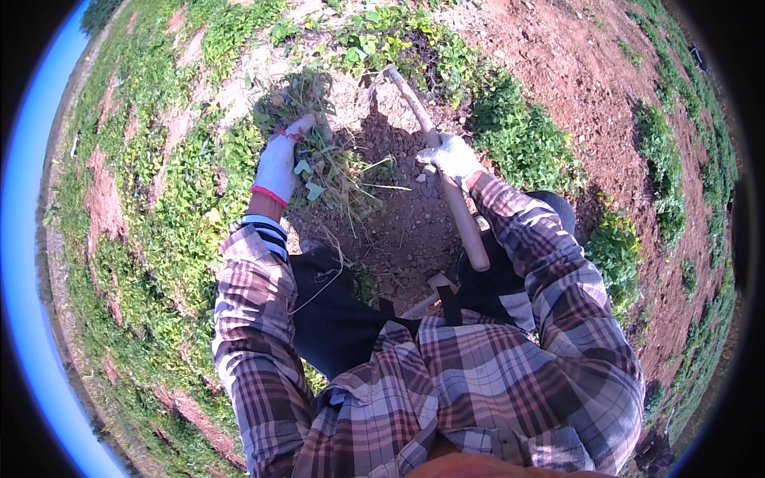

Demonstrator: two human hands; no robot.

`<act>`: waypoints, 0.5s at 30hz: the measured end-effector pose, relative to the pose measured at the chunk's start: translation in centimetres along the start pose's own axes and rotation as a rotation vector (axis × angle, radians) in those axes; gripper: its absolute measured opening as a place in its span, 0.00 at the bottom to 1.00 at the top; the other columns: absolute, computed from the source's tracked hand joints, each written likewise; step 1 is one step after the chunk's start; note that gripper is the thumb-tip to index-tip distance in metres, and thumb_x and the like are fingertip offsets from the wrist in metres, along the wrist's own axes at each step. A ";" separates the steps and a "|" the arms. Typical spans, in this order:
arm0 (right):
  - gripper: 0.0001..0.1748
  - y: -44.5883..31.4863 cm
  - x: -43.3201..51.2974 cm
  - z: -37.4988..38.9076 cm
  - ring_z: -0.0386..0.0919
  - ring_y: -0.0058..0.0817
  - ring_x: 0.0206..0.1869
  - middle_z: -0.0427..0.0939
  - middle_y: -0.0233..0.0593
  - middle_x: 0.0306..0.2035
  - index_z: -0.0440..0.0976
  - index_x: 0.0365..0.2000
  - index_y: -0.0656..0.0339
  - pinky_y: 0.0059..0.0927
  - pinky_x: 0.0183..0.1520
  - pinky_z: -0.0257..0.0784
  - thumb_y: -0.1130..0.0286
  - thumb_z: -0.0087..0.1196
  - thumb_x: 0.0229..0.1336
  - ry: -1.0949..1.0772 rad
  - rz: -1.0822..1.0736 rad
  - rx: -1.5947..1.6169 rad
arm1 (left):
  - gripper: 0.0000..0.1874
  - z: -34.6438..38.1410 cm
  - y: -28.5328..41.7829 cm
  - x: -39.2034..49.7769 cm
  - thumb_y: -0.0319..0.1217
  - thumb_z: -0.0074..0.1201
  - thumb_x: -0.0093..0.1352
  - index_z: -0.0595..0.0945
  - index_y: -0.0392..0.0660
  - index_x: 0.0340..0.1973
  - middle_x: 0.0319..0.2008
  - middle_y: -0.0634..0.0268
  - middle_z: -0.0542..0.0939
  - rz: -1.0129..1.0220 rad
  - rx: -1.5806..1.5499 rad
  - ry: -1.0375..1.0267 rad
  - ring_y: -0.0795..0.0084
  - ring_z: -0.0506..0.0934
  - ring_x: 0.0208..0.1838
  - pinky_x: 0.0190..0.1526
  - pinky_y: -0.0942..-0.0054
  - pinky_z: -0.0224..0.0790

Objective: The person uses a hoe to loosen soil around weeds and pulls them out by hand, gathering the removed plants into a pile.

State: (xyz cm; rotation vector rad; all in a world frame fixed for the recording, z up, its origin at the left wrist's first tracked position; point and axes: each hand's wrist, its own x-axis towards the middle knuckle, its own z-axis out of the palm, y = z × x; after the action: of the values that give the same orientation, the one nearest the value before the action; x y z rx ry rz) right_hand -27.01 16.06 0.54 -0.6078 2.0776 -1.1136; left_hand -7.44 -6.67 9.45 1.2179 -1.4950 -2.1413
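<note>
My left hand [283, 154], in a white knit glove with a red cuff, grips a bunch of pulled weeds [334, 173] whose stems trail over the soil. In my right hand [451, 158], also gloved in white, is the wooden handle [466, 221] of a hand tool, slanting from lower right to upper left. The tool's thin metal head [375, 83] is at the far end over the soil, partly lost in glare and shadow; its exact kind is unclear.
Reddish, stony soil [412, 221] lies between my knees. Leafy green plants [520, 137] grow to the right, with low vines [191, 173] across the left and more vines [388, 42] ahead. Part of a wooden object [441, 282] shows below my lap's front edge.
</note>
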 end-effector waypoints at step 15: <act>0.32 3.3 0.6 1.7 0.83 0.38 0.31 0.82 0.47 0.27 0.80 0.32 0.70 0.35 0.37 0.77 0.47 0.66 0.39 -0.175 0.076 -0.180 | 0.17 1.6 0.0 0.4 0.43 0.52 0.70 0.81 0.51 0.51 0.36 0.66 0.85 -0.025 0.029 0.027 0.72 0.82 0.34 0.26 0.74 0.68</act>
State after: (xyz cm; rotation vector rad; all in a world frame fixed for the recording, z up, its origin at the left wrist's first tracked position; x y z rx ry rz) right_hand -26.43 16.48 -3.16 -0.6812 2.0438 -0.8062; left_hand -8.90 -5.91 9.48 1.2769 -1.5125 -2.1175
